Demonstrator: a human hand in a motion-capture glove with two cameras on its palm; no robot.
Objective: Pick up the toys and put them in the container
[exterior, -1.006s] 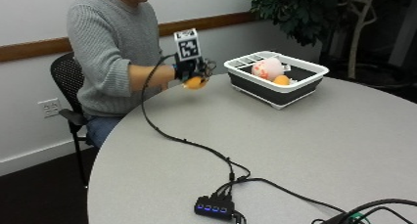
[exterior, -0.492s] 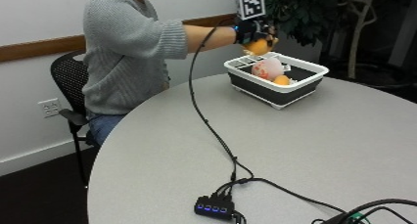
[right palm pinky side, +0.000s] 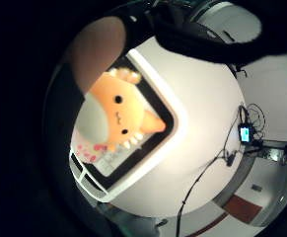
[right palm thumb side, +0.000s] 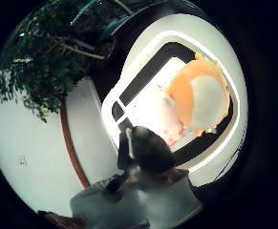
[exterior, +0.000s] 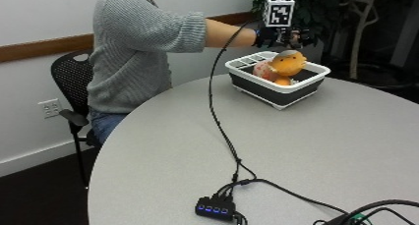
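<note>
Desk (exterior: 340,136): bearing container (exterior: 308,82), white-rimmed, already holding pink and orange toys; orange plush toy (exterior: 288,63) dropping just above the container; right hand (exterior: 283,37) hovering over it, fingers released; no toys showing on desk

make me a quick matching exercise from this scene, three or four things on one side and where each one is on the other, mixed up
Things:
1. orange plush toy
2. container
3. small hub with blue lights
4. gloved right hand

Places:
A. on the table's near edge, cables running from it
B. above the container, arm stretched out
C. just under the hand, over the container
D. on the far side of the table, toys inside

Pairs: 1-C, 2-D, 3-A, 4-B
</note>
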